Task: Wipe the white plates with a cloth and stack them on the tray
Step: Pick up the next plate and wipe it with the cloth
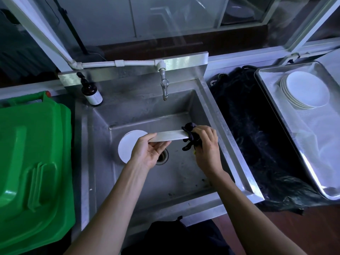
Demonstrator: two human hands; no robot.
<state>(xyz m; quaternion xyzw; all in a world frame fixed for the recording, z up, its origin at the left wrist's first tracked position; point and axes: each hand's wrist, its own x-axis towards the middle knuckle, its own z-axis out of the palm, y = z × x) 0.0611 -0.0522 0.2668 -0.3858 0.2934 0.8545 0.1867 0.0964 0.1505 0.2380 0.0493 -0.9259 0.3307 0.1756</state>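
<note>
My left hand [147, 153] pinches the near end of a white plate [170, 137] that I hold edge-on over the sink [217, 115], thumb on top and fingers curled beneath. At the plate's far end my right hand [207, 144] is closed round a dark cloth [191, 138], bunched against the rim, its loose ends hanging below my knuckles. So this plate is mid-wipe, I judge.

Just past my left fingers, partly behind that hand, another white plate [128, 144] lies flat on the sink floor beside the drain [162, 157]; I take it as still to be wiped. I cannot tell whether more lie under it.

Well off beyond my right hand, across a black plastic sheet [248, 126], the metal tray [276, 111] carries a stack of white plates [305, 92], several deep. Those look finished, so most of the job seems done.
</note>
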